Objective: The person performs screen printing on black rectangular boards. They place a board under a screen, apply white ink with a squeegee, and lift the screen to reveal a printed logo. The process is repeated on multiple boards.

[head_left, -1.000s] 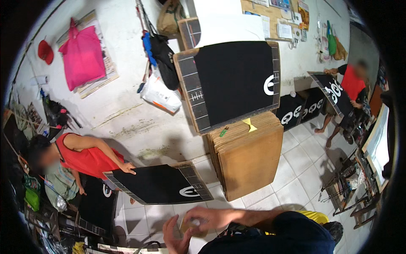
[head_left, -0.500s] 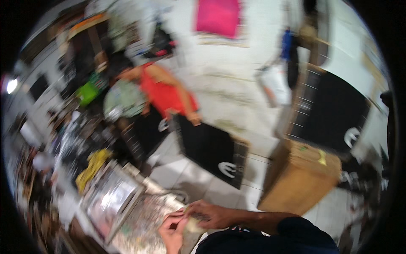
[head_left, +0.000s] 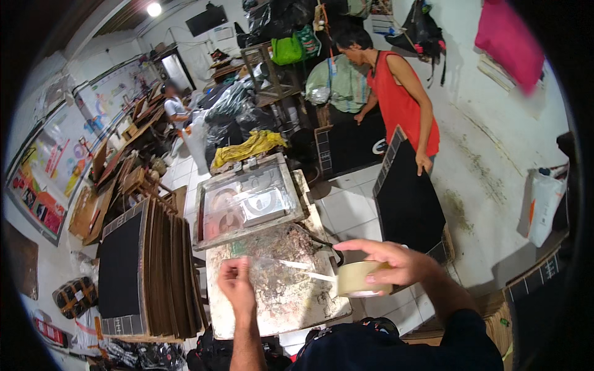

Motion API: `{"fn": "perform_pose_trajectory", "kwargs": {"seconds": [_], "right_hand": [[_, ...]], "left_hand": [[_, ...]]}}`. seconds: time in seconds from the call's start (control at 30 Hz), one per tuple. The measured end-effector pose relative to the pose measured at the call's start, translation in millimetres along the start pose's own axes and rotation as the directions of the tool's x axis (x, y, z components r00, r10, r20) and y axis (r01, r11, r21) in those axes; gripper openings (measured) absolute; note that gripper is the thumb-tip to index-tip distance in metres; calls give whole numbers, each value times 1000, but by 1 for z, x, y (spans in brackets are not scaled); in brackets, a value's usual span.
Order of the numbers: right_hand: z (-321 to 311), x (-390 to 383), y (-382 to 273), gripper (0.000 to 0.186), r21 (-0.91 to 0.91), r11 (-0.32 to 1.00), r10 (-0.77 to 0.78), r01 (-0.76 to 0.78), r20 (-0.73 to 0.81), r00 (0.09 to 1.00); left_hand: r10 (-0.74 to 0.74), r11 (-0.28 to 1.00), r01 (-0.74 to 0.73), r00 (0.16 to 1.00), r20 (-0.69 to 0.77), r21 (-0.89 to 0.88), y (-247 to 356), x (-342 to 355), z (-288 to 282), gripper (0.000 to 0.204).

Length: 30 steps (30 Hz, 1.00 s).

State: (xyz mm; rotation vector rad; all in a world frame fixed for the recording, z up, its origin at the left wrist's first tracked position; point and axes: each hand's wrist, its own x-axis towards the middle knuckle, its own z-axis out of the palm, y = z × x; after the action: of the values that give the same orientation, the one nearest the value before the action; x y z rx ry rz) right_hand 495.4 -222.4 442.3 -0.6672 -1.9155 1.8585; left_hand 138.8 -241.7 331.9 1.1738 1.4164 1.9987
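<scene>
A roll of clear packing tape [head_left: 352, 279] is gripped in my right hand [head_left: 399, 264], thumb on its side and index finger stretched out above it. From the roll a transparent strip [head_left: 301, 266] runs left, catching the light. My left hand [head_left: 237, 287] pinches the strip's free end between thumb and fingers. Both hands are raised above a paint-stained worktable [head_left: 269, 312]. Beyond them on the table lies a framed printing screen [head_left: 250, 201] with a pale mesh, tilted to the view.
A stack of black-faced boards [head_left: 120, 269] stands left of the table. At right, a person in a red top [head_left: 405, 102] holds a black board [head_left: 408, 198]. Yellow cloth [head_left: 250, 148] lies behind the screen. Another person [head_left: 175, 108] is far back left.
My view has swung toward the left side of the room. My hands, close together before, are now apart with a strip of tape drawn between them.
</scene>
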Motion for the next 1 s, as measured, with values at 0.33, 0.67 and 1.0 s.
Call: {"fn": "perform_pose_trajectory", "kwargs": {"seconds": [0.33, 0.67, 1.0], "right_hand": [[-15, -7, -4, 22, -653, 756, -284, 45, -266, 921], [19, -67, -122, 17, -735, 147, -747, 662, 356, 561], [28, -45, -110, 26, -649, -258, -901, 716, 428, 63]], "left_hand": [[93, 994, -100, 986, -141, -47, 52, 18, -45, 6], [670, 687, -667, 735, -104, -289, 188, -27, -113, 27], [633, 626, -685, 726, -269, -372, 202, -46, -141, 18]]}}
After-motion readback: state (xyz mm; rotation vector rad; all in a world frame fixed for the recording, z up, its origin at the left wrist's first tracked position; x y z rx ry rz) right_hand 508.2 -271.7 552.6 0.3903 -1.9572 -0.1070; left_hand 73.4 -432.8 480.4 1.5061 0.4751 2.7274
